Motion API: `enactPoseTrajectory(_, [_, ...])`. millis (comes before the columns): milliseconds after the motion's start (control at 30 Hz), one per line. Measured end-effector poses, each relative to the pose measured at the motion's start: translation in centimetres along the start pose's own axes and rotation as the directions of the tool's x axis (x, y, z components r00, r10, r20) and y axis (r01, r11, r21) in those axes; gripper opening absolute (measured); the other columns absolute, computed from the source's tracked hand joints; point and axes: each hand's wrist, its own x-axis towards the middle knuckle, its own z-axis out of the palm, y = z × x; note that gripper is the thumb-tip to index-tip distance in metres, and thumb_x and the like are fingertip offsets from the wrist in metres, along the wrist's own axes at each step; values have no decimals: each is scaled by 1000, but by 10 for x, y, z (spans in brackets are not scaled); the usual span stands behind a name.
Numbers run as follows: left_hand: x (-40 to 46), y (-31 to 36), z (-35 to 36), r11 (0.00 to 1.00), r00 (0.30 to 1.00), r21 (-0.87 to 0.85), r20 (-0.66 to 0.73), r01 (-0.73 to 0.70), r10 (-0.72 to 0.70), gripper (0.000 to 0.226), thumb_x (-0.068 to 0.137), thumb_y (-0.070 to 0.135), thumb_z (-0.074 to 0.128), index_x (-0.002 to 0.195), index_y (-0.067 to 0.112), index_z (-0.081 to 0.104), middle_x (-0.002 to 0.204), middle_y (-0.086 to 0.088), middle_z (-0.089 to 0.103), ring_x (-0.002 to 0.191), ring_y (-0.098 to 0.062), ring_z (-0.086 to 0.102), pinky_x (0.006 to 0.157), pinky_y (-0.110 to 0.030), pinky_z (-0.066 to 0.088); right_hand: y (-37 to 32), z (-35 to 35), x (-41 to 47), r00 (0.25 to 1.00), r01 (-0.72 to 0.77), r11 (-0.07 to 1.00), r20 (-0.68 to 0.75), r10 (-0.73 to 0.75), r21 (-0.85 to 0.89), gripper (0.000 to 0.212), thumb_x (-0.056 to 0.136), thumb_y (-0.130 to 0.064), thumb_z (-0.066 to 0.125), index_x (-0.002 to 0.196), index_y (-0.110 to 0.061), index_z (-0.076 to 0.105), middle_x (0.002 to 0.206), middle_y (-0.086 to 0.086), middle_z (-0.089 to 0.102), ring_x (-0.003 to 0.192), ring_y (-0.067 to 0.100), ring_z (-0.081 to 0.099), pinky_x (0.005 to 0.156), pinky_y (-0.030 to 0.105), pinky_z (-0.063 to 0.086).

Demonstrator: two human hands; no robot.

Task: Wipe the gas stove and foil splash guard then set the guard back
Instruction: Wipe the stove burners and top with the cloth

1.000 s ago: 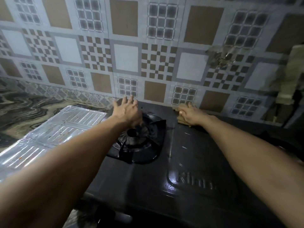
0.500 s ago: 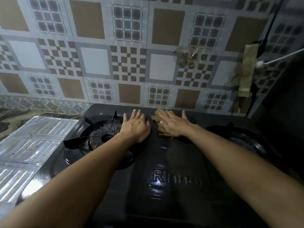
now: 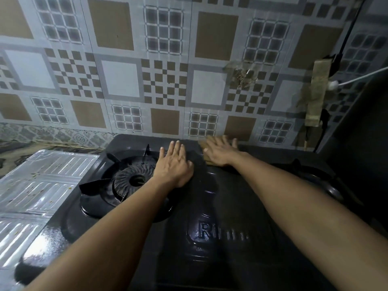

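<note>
A black two-burner gas stove [image 3: 226, 206] fills the middle of the view. My left hand [image 3: 173, 164] lies flat on the stove top beside the left burner [image 3: 134, 179], fingers straight. My right hand [image 3: 220, 151] presses a brownish cloth [image 3: 206, 159] flat against the stove's back edge near the wall; the hand is blurred and covers most of the cloth. The silver foil splash guard [image 3: 42, 185] lies flat on the counter left of the stove, with brown specks on it.
A patterned tile wall [image 3: 163, 80] rises right behind the stove. The right burner [image 3: 323, 181] sits in shadow at the right. A taped strip and a white cable [image 3: 357, 77] hang on the wall at the right. Marbled counter [image 3: 12, 148] shows at the far left.
My right hand has slid the cloth along the stove's back, now up by the wall. My left hand moved off the burner onto the flat stove top. The view shifted right.
</note>
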Motion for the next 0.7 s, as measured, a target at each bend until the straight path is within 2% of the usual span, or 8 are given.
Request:
enactPoseTrajectory(133, [0,-1,2,1000,1000,-8,-15,-5,5,70,99,36,25,153,2,-4,162,-14,-10,149,-26,-12,121,-47,-2,-44,-2,13,993,119,993,21,-119,11,65,100,-58,13,154,-31,-7,162,1,-15,148,30,-16,113,62,-14])
enactPoseTrajectory(233, [4,-4,3,1000,1000,-8,-28,-8,8,72,98,38,26,153,2,-5,161,-14,-12,149,-26,-12,121,-47,-1,-35,-7,17,991,128,992,45,-128,-2,63,98,-60,12,153,-37,-8,162,-5,-17,149,26,-14,111,64,-14])
enactPoseTrajectory(333, [3,-4,1,1000,1000,10,-9,-21,22,73,98,40,26,153,3,-5,161,-14,-13,149,-26,-13,121,-48,-2,-15,-9,10,991,105,994,79,-105,4,61,98,-60,14,152,-41,-10,162,-6,-15,150,25,-8,111,66,-12])
enactPoseTrajectory(600, [3,-4,0,999,1000,40,12,-9,8,70,98,42,22,154,6,-1,162,-11,-7,150,-22,-7,121,-48,3,67,-14,-11,980,-64,996,182,75,-67,77,88,-76,17,151,-42,-12,163,-4,-12,149,30,-9,114,65,-5])
enactPoseTrajectory(700, [4,1,-3,997,997,74,68,26,-31,70,98,45,20,154,7,1,163,-10,-5,150,-21,-4,120,-50,3,86,-19,-17,978,-55,989,190,80,-135,79,88,-75,20,152,-40,-9,163,-3,-8,149,31,-8,113,66,-4])
